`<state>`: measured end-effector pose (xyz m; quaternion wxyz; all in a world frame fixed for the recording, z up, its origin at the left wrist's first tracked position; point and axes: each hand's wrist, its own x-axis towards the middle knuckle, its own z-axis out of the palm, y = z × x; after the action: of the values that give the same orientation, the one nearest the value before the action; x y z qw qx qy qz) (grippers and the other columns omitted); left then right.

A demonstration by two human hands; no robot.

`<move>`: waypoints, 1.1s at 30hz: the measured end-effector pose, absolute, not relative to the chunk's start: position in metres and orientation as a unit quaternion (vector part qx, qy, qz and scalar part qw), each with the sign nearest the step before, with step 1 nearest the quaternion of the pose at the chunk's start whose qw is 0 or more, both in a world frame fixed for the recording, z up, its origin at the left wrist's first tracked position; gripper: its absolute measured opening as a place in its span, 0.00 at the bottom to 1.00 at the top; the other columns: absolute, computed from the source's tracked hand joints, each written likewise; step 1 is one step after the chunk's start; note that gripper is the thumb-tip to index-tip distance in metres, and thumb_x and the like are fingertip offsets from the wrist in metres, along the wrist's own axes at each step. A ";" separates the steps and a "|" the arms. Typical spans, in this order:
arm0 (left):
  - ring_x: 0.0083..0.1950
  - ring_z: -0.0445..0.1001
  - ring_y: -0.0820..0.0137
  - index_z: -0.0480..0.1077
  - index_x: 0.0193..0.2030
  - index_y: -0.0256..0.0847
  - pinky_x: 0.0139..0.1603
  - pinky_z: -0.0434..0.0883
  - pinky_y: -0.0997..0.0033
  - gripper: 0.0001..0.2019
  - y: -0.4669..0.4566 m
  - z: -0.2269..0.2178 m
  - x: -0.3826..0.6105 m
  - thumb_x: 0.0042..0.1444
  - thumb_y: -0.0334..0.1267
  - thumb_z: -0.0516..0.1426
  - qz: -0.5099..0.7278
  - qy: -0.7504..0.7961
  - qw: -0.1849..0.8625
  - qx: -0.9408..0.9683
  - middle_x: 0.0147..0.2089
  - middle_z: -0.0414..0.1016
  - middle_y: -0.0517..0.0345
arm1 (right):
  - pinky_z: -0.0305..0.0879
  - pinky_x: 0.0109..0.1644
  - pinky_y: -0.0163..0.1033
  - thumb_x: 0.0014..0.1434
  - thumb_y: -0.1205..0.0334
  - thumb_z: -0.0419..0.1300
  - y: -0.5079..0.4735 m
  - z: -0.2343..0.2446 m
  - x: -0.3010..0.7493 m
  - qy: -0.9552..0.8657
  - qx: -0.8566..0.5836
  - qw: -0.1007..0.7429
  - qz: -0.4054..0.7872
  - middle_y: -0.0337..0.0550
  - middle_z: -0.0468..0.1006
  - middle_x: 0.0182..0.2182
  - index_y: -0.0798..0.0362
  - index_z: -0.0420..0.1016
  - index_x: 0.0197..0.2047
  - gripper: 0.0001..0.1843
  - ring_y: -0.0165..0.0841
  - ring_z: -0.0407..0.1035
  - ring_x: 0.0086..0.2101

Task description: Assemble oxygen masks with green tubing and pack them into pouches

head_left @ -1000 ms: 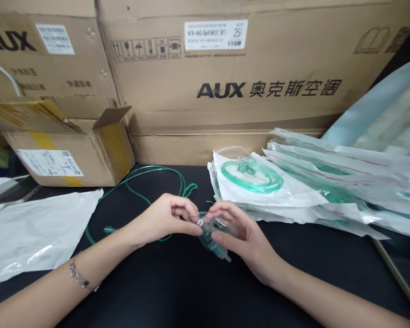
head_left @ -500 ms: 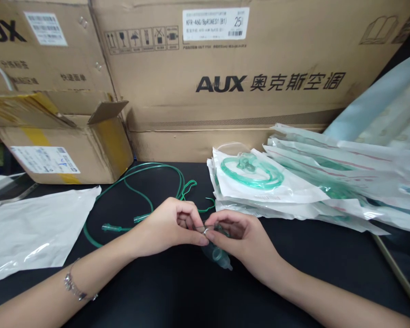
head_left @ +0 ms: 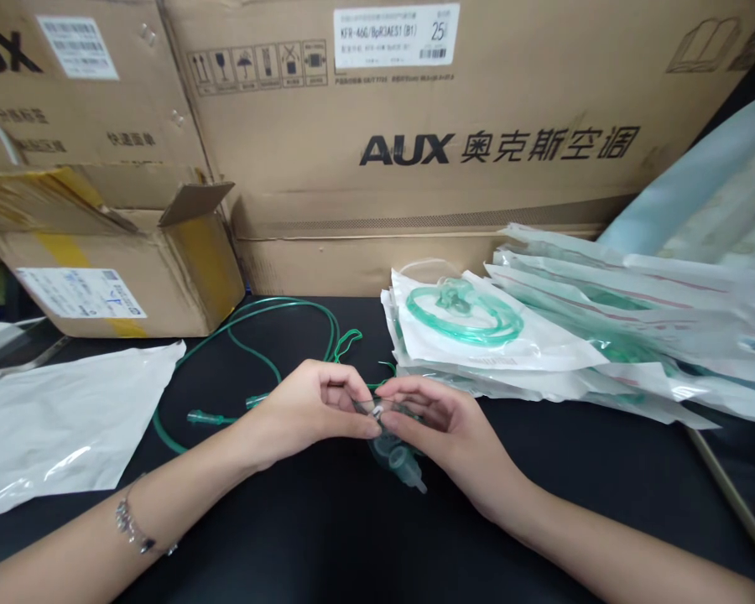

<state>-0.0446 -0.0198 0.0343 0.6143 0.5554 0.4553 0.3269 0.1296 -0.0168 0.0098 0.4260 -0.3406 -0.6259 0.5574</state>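
Both hands meet over the black table at a translucent green face mask (head_left: 398,457). My left hand (head_left: 311,409) pinches the mask's upper edge between thumb and fingers. My right hand (head_left: 450,426) pinches the same edge just to the right, beside a small pale metal nose strip (head_left: 377,409). Below the fingers hangs the mask's round port, tilted toward the lower right; much of the mask is hidden by my right hand. Behind my left hand lies a loop of green tubing (head_left: 293,300) with a clear green connector (head_left: 210,417). A thin green strap (head_left: 347,342) curls behind the hands.
Packaged masks with tubing (head_left: 466,335) are piled at the right. A white pouch (head_left: 69,436) lies at the left, in front of an open carton (head_left: 157,294). Large cardboard boxes (head_left: 415,201) wall off the back.
The fingertips have parted slightly at the mask's edge, so more of the nose strip shows. The mask has shifted a little. Both hands keep their hold.
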 end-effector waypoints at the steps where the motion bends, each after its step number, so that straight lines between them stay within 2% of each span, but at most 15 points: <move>1: 0.29 0.68 0.79 0.64 0.29 0.36 0.33 0.66 0.77 0.13 -0.020 0.034 -0.045 0.38 0.29 0.64 0.333 0.455 0.609 0.558 0.26 0.68 0.65 | 0.68 0.43 0.36 0.47 0.62 0.65 -0.017 0.010 0.129 -0.624 -0.340 0.425 0.561 0.40 0.75 0.33 0.51 0.74 0.36 0.11 0.31 0.71 0.37; 4: 0.28 0.66 0.80 0.61 0.31 0.38 0.30 0.64 0.77 0.17 -0.020 0.035 -0.047 0.37 0.29 0.65 0.334 0.451 0.597 0.573 0.29 0.66 0.67 | 0.68 0.43 0.37 0.46 0.62 0.65 -0.018 0.010 0.128 -0.619 -0.324 0.423 0.578 0.40 0.75 0.33 0.51 0.73 0.37 0.12 0.31 0.71 0.38; 10: 0.27 0.66 0.79 0.59 0.31 0.39 0.31 0.64 0.75 0.18 -0.017 0.037 -0.054 0.37 0.31 0.65 0.276 0.443 0.601 0.606 0.31 0.67 0.66 | 0.67 0.42 0.36 0.46 0.61 0.66 -0.021 0.010 0.127 -0.590 -0.310 0.417 0.619 0.40 0.77 0.34 0.51 0.74 0.35 0.10 0.31 0.71 0.38; 17: 0.25 0.65 0.80 0.62 0.30 0.38 0.30 0.63 0.76 0.17 -0.016 0.040 -0.054 0.35 0.33 0.66 0.273 0.472 0.571 0.614 0.29 0.67 0.67 | 0.66 0.39 0.33 0.44 0.62 0.67 -0.018 0.012 0.127 -0.521 -0.340 0.396 0.675 0.38 0.77 0.30 0.53 0.75 0.32 0.10 0.28 0.71 0.32; 26: 0.21 0.60 0.83 0.62 0.29 0.38 0.23 0.56 0.80 0.16 -0.016 0.044 -0.055 0.37 0.34 0.66 0.267 0.467 0.550 0.638 0.28 0.65 0.68 | 0.61 0.33 0.29 0.44 0.63 0.67 -0.017 0.013 0.127 -0.455 -0.336 0.375 0.735 0.37 0.78 0.26 0.53 0.77 0.32 0.09 0.23 0.69 0.27; 33: 0.24 0.62 0.82 0.60 0.30 0.38 0.26 0.59 0.78 0.17 -0.019 0.041 -0.051 0.38 0.34 0.65 0.288 0.478 0.557 0.616 0.32 0.65 0.66 | 0.61 0.36 0.29 0.44 0.63 0.67 -0.019 0.014 0.127 -0.473 -0.330 0.366 0.730 0.38 0.78 0.28 0.53 0.77 0.34 0.11 0.25 0.70 0.30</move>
<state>-0.0513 -0.0192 0.0414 0.5570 0.6157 0.4775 0.2875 0.1267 -0.0189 0.0137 0.3663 -0.3302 -0.4729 0.7302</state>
